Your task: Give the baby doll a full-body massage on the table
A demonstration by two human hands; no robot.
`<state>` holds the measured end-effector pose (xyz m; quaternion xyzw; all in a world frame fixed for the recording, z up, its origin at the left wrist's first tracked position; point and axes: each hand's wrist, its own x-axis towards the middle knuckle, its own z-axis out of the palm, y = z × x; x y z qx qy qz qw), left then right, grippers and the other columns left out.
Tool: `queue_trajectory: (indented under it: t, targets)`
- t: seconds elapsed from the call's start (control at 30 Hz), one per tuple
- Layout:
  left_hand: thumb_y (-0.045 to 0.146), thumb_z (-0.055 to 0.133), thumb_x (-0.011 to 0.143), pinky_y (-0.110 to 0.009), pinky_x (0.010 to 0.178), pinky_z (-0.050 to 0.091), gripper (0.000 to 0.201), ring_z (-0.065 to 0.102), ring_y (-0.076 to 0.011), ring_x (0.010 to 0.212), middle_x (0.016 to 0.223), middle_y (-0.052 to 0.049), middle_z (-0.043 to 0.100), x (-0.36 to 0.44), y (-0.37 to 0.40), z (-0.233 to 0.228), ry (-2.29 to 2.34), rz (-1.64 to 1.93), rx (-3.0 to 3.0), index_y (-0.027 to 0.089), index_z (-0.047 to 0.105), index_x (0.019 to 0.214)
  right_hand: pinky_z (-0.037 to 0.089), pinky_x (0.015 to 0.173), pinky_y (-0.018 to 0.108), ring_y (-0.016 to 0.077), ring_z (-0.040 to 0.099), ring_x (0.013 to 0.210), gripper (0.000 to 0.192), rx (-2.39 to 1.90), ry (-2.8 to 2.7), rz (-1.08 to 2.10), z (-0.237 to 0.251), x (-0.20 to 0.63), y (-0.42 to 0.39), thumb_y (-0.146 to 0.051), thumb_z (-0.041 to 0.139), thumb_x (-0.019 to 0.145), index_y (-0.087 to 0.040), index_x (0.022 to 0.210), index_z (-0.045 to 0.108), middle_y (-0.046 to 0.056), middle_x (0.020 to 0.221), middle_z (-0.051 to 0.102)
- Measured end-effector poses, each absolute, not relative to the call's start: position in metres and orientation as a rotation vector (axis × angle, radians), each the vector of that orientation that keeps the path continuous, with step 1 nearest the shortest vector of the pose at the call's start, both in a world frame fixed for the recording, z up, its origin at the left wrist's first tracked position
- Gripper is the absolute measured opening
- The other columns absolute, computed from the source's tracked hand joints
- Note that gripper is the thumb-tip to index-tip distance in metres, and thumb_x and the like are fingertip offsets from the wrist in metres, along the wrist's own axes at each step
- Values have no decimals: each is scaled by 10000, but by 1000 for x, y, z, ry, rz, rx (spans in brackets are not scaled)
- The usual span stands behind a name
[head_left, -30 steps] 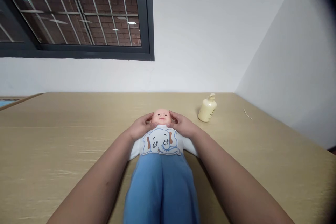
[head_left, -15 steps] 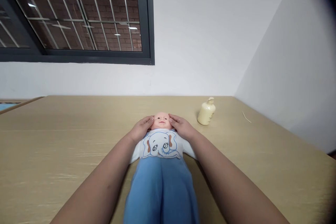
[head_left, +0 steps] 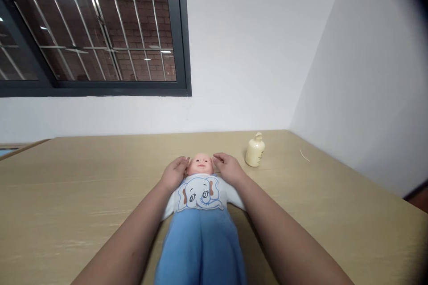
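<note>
The doll [head_left: 200, 227] lies face up on the desk [head_left: 83, 187], its head [head_left: 201, 164] between the left hand [head_left: 174, 173] and right hand [head_left: 230, 169], both loosely open, gripping nothing; contact is unclear. Laying-out looks done, handling at the head unfinished; beyond the right hand, a pump bottle [head_left: 255, 152] stands apart.

Both of the person's arms reach forward, bare along the length I can see. The left forearm [head_left: 129, 236] slants inward from one side and the right forearm [head_left: 284, 227] from the other, narrowing toward each other. At their ends the left hand [head_left: 174, 173] and right hand [head_left: 230, 169] face one another across a gap, palms turned inward, wrists nearly straight. The fingers sit close together, gently bent, neither hand clenched. The left thumb is hard to make out.
</note>
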<state>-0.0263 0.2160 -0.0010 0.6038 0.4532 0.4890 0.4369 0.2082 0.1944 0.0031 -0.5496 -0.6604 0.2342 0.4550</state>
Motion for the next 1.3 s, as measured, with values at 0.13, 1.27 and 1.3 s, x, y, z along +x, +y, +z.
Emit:
queue_trajectory:
  t: [0.13,1.27,1.3]
  targets:
    - [721,617,756,-352,752,490,565,642,-272,887,910,-73,700,-28,214,14,1198,1348,1512,191,690,939,508,862,344,224,684,946,280,-1409,-1523,393,28,225,191,-383,569,874,-225,1045,724,55,1040,748]
    - [649,369,926,-251,843,579,829,562,-279,1257,1400,-271,465,215,219,99,676,915,668,23,344,1469,303,1186,444,279,366,1431,769,-1598,-1624,136,53,337,189,-191,487,828,-123,1557,254,143,1569,347]
    - [650,371,926,-258,843,582,827,561,-284,1257,1397,-273,468,211,219,100,671,917,665,23,350,1465,293,1191,441,275,350,1439,780,-1606,-1622,127,53,337,189,-162,483,815,-122,1558,251,142,1577,331]
